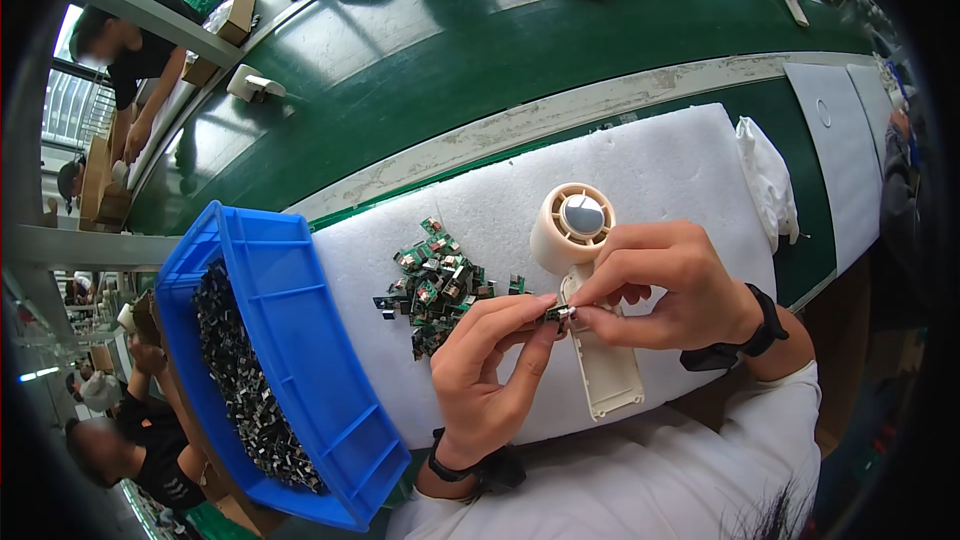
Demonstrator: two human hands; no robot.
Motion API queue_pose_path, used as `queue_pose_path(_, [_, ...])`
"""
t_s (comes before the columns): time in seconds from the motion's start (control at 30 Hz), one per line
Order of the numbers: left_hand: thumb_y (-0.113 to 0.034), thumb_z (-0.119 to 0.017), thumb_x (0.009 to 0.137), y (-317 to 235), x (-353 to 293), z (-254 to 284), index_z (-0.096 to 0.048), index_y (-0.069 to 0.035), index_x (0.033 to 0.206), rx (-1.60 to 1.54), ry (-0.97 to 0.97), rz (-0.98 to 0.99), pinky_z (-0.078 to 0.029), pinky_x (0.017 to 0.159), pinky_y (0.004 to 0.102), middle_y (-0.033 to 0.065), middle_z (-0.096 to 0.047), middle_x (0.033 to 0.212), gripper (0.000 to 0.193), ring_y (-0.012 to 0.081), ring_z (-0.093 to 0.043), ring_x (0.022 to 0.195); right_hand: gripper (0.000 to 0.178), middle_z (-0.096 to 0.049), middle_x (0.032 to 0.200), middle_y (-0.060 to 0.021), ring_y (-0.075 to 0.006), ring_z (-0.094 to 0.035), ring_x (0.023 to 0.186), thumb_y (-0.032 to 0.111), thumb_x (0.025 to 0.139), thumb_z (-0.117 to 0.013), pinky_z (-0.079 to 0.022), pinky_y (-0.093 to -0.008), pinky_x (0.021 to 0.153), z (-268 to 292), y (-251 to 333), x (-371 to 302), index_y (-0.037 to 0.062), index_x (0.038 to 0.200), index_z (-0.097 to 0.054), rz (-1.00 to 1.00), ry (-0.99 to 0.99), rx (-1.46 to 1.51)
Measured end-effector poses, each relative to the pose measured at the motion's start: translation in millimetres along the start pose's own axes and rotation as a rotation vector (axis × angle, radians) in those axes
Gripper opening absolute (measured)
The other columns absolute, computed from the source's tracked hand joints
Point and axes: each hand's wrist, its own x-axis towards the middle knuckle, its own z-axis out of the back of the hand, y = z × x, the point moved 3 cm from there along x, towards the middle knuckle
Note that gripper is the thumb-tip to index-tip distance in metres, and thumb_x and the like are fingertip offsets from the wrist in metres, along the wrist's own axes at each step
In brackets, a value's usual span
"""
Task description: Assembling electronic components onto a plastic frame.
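Note:
My left hand pinches a small green circuit board between thumb and forefinger. Close against it, the thumb and forefinger of my right hand are closed at the board's right end; a small whitish bit shows there, too tiny to name. Under my hands lies a cream handheld fan, its round head pointing away from me and its open handle shell reaching toward me. Part of the handle is hidden by my right hand. Left of the fan is a loose pile of similar circuit boards on a white foam mat.
A blue bin full of small dark parts stands left of the mat. A white bag lies at its right edge. Beyond runs a green conveyor belt carrying fan parts. People work at the left.

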Motion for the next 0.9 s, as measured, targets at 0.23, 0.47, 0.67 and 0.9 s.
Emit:
queue_pose_path(0.23, [0.015, -0.070, 0.085, 0.9, -2.2, 1.8, -0.072, 0.003, 0.110, 0.279, -0.035, -0.171, -0.056, 0.083, 0.0276, 0.0176, -0.069, 0.111, 0.028, 0.0202, -0.069, 0.098, 0.011, -0.066, 0.080, -0.0026, -0.0091, -0.059, 0.058, 0.005, 0.079, -0.081, -0.048, -0.0222, 0.051, -2.9, -2.4, 0.1, 0.0065, 0.089, -0.075, 0.075, -0.011, -0.074])
queue_pose_path(0.47, [0.014, -0.075, 0.078, -9.4, -6.9, -7.3, -0.074, -0.001, 0.116, 0.643, -0.113, -0.445, -0.059, 0.077, 0.0308, 0.0153, -0.071, 0.107, 0.041, 0.0250, -0.072, 0.092, 0.011, -0.064, 0.077, -0.0028, -0.0099, -0.059, 0.058, 0.003, 0.080, -0.080, -0.048, -0.0234, 0.051, -10.7, -1.4, -2.6, 0.0041, 0.090, -0.074, 0.090, -0.077, -0.086])
queue_pose_path(0.67, [0.011, -0.075, 0.078, -9.6, -13.6, -14.6, -0.073, 0.000, 0.118, 0.849, -0.188, -0.502, -0.061, 0.078, 0.0323, 0.0151, -0.069, 0.111, 0.042, 0.0260, -0.073, 0.094, 0.011, -0.063, 0.077, -0.0036, -0.0082, -0.058, 0.058, 0.002, 0.081, -0.078, -0.046, -0.0228, 0.052, -21.9, 5.8, -8.4, 0.0010, 0.090, -0.073, -0.081, -0.187, 0.077])
queue_pose_path(0.9, [0.016, -0.074, 0.078, -13.2, -14.5, -24.8, -0.073, 0.003, 0.116, 0.894, -0.211, -0.476, -0.059, 0.079, 0.0326, 0.0183, -0.068, 0.110, 0.040, 0.0274, -0.070, 0.094, 0.011, -0.063, 0.076, -0.0039, -0.0069, -0.057, 0.059, 0.000, 0.082, -0.077, -0.044, -0.0222, 0.052, -26.7, 4.8, -10.6, -0.0007, 0.091, -0.073, -0.119, -0.237, 0.153])
